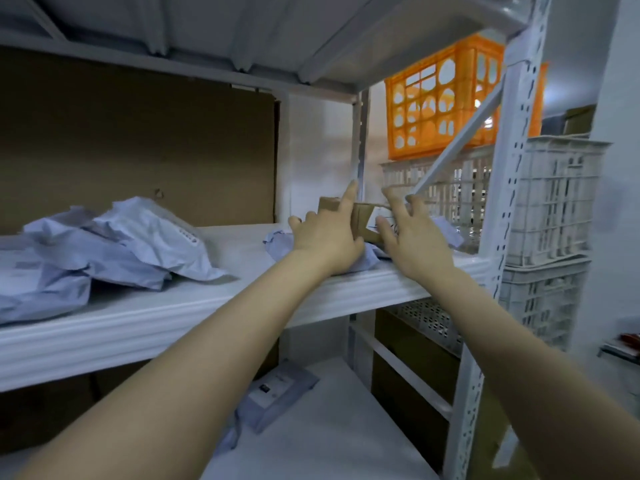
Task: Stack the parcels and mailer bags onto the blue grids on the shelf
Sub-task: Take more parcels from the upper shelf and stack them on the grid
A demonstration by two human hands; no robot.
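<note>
Left hand (325, 237) and right hand (414, 239) flank a small cardboard box (362, 216) on the shelf (242, 299).
Left fingers straight against box's left side, index raised. Right fingers spread and bent over its labelled face; grip unclear. Box sits at shelf's right end atop a mailer bag (277, 242); more mailer bags (121, 251) piled well left.

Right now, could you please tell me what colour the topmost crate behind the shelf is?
The crate is orange; head view.
</note>
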